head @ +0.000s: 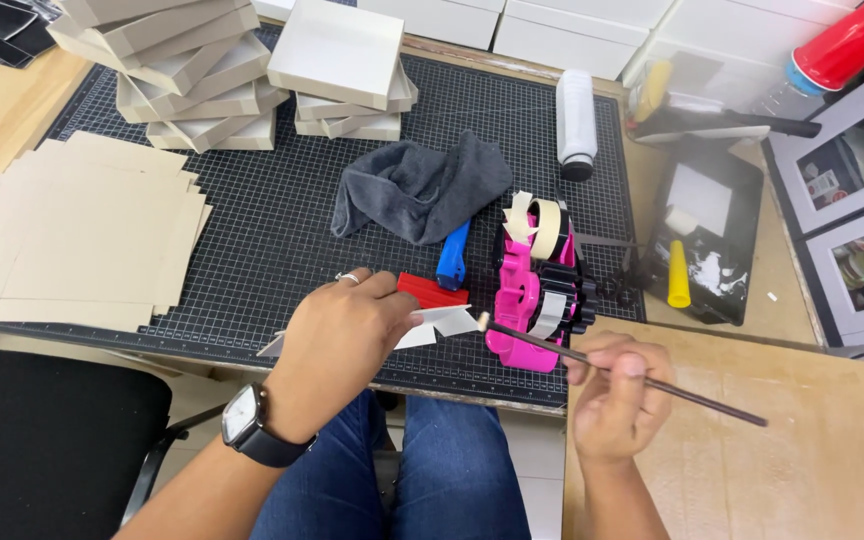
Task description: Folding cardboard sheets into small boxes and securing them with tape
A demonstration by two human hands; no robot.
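- Left hand [337, 345] gripping a folded white card piece [442, 325] at the counter's [282, 240] front edge, fingers clamped on it.
- Right hand [612, 395] pinching a thin dark stick [642, 380], its tip touching the card.
- Pink tape dispenser [532, 290] sitting just behind.

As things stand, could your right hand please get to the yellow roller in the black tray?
Probably not right away: the right hand is gripping a thin brush. Otherwise the path to the yellow roller in the black tray looks clear.

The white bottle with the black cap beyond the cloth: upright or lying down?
Lying down: the white bottle rests lengthwise on the cutting mat.
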